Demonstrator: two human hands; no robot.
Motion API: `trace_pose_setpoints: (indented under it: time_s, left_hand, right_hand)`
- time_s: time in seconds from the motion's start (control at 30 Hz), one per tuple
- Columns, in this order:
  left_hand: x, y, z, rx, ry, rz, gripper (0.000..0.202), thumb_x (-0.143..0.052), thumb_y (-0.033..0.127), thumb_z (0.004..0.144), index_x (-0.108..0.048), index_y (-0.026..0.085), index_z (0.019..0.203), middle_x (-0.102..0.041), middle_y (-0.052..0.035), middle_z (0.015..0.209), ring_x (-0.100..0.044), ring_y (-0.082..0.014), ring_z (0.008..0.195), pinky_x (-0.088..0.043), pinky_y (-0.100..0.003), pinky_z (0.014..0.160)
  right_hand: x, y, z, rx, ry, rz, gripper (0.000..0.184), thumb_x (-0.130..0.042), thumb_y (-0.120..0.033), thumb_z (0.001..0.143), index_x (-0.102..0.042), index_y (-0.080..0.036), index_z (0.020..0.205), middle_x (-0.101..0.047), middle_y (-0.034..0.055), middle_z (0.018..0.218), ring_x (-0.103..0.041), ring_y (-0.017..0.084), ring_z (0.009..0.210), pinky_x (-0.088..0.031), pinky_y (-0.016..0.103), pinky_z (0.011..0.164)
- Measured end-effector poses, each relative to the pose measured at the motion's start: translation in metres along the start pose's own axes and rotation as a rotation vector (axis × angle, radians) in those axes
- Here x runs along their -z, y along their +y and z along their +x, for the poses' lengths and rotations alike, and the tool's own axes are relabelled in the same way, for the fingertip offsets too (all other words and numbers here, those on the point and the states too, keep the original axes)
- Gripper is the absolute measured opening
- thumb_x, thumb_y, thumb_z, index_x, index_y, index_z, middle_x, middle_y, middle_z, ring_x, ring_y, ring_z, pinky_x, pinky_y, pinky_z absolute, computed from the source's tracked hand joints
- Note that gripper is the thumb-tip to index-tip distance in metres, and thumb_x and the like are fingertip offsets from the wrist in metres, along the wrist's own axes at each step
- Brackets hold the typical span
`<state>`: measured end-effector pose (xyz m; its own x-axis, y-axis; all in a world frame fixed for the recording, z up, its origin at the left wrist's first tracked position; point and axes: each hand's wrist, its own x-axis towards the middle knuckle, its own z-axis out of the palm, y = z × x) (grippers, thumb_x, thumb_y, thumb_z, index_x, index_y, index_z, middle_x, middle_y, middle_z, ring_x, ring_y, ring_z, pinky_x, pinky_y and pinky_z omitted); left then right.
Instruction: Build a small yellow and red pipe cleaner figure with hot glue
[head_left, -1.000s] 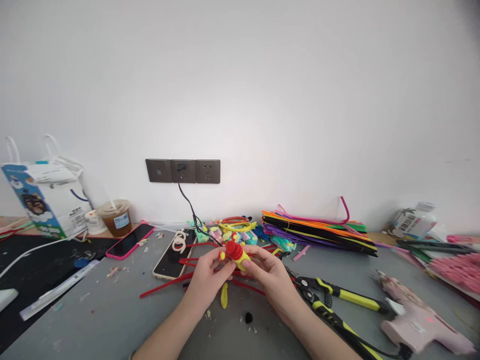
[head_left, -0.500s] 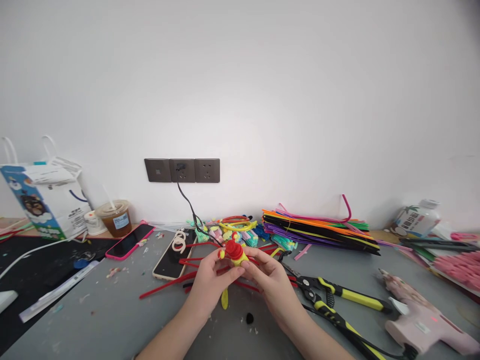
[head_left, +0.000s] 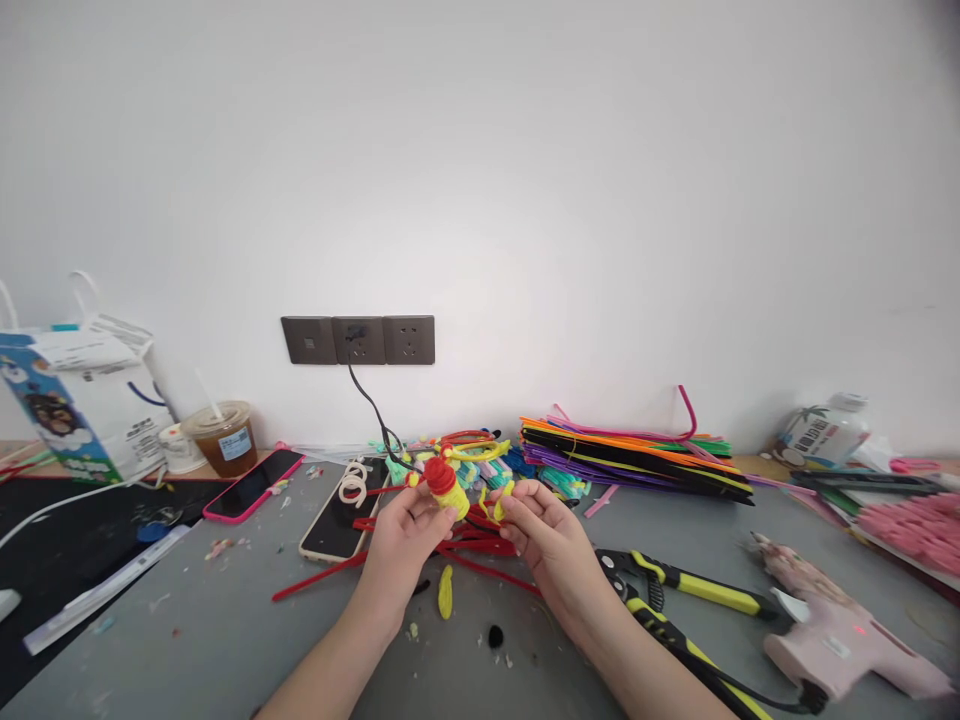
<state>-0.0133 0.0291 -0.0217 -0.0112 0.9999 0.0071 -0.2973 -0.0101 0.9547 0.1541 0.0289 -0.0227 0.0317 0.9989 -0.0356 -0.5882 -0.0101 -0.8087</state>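
My left hand [head_left: 401, 540] is closed around a small red and yellow pipe-cleaner figure [head_left: 444, 486], held just above the grey table [head_left: 225, 620]. My right hand [head_left: 544, 535] pinches a small yellow pipe-cleaner piece [head_left: 503, 498] close beside the figure, a little to its right. Red pipe cleaners [head_left: 330, 572] lie on the table under both hands, and a yellow scrap [head_left: 446, 591] lies between my wrists.
A stack of coloured pipe cleaners [head_left: 637, 455] lies by the wall. Yellow-handled pliers [head_left: 675, 590] and a pink glue gun [head_left: 832, 625] lie right. Two phones [head_left: 251, 483] [head_left: 341, 515], a drink cup [head_left: 221, 437] and a paper bag [head_left: 71, 400] are left. A wall socket [head_left: 358, 340] holds a black cable.
My left hand has lifted the figure up and to the left. My right hand came off the figure and now pinches a separate small yellow piece. The view shifted slightly.
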Motion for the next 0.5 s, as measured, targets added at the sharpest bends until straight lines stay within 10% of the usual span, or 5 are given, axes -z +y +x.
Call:
trace_pose_setpoints:
  time_s: [0.5]
  left_hand:
    - [-0.01,0.016,-0.009,0.082,-0.02,-0.136,0.045,-0.09,0.039,0.06,-0.077,0.019,0.098,-0.075,-0.0071,0.096,-0.068,-0.0191,0.086,-0.053,-0.026,0.071]
  right_hand:
    - [-0.003,-0.006,0.0,-0.144,-0.008,0.12,0.038,-0.098,-0.027,0.048,-0.078,-0.02,0.079,-0.072,-0.0003,0.081,-0.059,0.01,0.07,-0.05,0.019,0.067]
